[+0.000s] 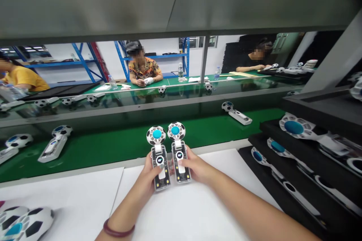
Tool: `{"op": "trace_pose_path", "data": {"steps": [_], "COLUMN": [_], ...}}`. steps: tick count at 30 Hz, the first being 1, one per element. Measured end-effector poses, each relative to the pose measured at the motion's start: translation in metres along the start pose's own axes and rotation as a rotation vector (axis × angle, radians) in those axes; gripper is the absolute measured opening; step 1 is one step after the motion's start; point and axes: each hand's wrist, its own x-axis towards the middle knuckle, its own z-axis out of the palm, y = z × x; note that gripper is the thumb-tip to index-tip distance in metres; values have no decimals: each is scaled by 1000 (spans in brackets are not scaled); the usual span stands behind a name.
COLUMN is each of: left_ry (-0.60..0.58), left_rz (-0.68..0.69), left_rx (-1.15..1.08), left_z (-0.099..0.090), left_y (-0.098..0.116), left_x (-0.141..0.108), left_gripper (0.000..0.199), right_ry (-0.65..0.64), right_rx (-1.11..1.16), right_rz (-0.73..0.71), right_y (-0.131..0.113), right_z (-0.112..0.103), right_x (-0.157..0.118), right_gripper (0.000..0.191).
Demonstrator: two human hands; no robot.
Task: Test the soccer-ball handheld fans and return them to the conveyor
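Two small handheld fans with football-patterned heads and blue centres are held upright, side by side, above the white work surface. My left hand (149, 173) is wrapped round the left fan (161, 174), its thumb on the white strip of the clear body. Round the right fan (183, 176) closes my right hand (195, 163), thumb also on the front. Both bodies show a lit round display and small yellowish lights. The two fans stand close together, heads nearly touching. Fingers behind the bodies are mostly hidden.
A green conveyor belt (113, 139) runs across ahead, carrying a white fan (240, 116) at right and another fan (53, 148) at left. Black foam trays (254, 173) with fans are stacked at right. Football-patterned pieces (36, 222) lie lower left. Several people sit beyond the belt.
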Motion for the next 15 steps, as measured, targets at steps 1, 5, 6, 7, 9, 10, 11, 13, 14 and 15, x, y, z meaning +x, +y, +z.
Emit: {"op": "trace_pose_path", "data": {"steps": [1,5,6,7,9,10,11,13,14,15], "left_ry": [3,-19,-31,-40,-51,-56,-61,-70,-75,-80], "left_rz": [-3,11,26,40,53,59,64,66,65,63], "left_rx": [-10,-37,-43,-44,-36,-29,-23,-13,-10,-9], "left_z": [0,-2,-3,-4,-5,-6,-6,-7,-7,-7], "left_y": [0,-2,-3,-4,-5,-6,-7,-7,-7,-7], "left_x": [0,1,2,2,3,3,3,3,3,3], "left_gripper": [71,61,58,57,58,60,62,66,67,68], "right_ry": [-2,20,21,20,3,-13,-30,-52,-52,-48], "right_rx": [6,28,34,37,37,32,25,3,-8,-14], "right_rz": [-3,-2,1,5,19,22,20,16,14,11], "right_y": [0,2,3,3,3,2,2,2,2,2], "right_z": [0,-1,-2,-2,-3,-4,-4,-5,-5,-5], "right_x": [0,2,3,3,3,3,2,2,3,3], "right_gripper": [69,65,65,64,67,70,73,78,79,79]}}
